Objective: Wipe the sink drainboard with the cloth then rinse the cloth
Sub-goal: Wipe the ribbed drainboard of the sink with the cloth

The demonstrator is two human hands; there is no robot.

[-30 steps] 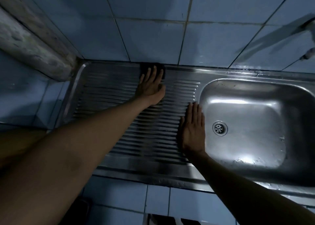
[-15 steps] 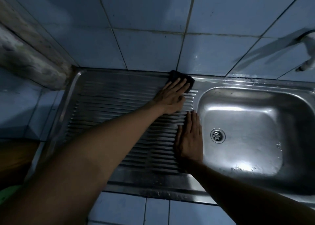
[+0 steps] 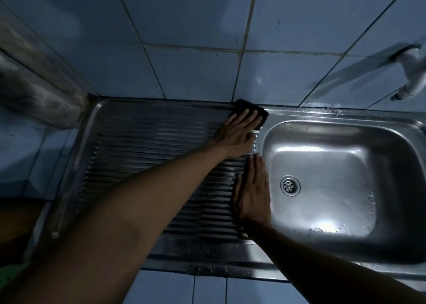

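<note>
Wall: we faced blue tiles rising behind the sink.
Drainboard: we saw the ribbed steel sheet to the left of the basin.
Basin: it lay to the right, wet, with the drain in its floor.
Tap: it was a pale fitting at the far right on the wall.
Left hand: our fingers lay straight and pressed flat on the cloth at the far edge.
Right hand: we laid it flat, fingers together, on the ribs just beside the basin.
Cloth: it was dark and lay at the drainboard's far right corner, touching the wall.
</note>
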